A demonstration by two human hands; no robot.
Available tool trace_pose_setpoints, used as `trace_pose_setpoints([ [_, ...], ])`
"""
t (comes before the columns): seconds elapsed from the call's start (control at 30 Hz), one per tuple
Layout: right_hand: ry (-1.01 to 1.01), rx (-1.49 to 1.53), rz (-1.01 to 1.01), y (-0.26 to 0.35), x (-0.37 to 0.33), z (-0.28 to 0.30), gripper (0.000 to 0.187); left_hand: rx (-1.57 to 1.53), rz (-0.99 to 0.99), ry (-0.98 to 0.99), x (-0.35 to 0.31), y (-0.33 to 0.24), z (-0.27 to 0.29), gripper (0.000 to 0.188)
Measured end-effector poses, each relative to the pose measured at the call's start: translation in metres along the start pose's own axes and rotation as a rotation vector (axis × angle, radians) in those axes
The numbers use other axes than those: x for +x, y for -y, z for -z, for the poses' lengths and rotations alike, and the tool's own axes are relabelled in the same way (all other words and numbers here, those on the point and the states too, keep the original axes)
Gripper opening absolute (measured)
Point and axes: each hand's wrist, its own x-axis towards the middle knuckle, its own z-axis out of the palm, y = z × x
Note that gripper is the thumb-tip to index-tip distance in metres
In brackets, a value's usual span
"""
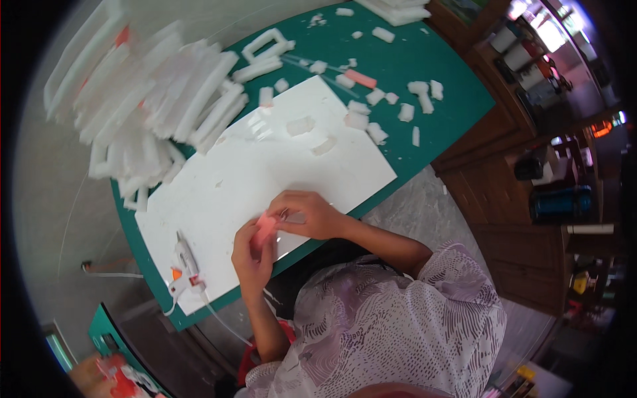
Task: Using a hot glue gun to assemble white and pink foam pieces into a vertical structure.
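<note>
Over the near edge of the white board (245, 169), my left hand (251, 255) holds a small salmon-pink piece (266, 227) that looks like foam, between thumb and fingers. My right hand (310, 215) is closed, its fingertips pinching the same piece at its upper right side. Fingers cover part of the piece, so its full shape is hidden. A white glue gun (188, 260) with an orange part lies on the board to the left of my hands, its nozzle toward the far side. Two pale foam pieces, one a block (300, 126), rest farther up the board.
A large pile of white foam frames (166, 86) fills the far left of the green table (458, 86). Several white foam scraps (406, 112) and a pink block (360, 78) lie at the far right. The glue gun's cord (225, 323) hangs over the near edge. Wooden cabinets (524, 259) stand at right.
</note>
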Motion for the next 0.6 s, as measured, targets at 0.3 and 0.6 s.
trace_pose_setpoints([
  [0.3,-0.005,-0.078,0.071,-0.0032,-0.0013,-0.0008,0.023,0.155,0.011,-0.013,-0.0011,-0.0057,-0.0046,0.033],
  [0.6,-0.034,-0.008,0.015,-0.0027,-0.0007,-0.0021,0.022,0.173,-0.030,-0.038,0.0005,-0.0047,-0.0036,0.030],
])
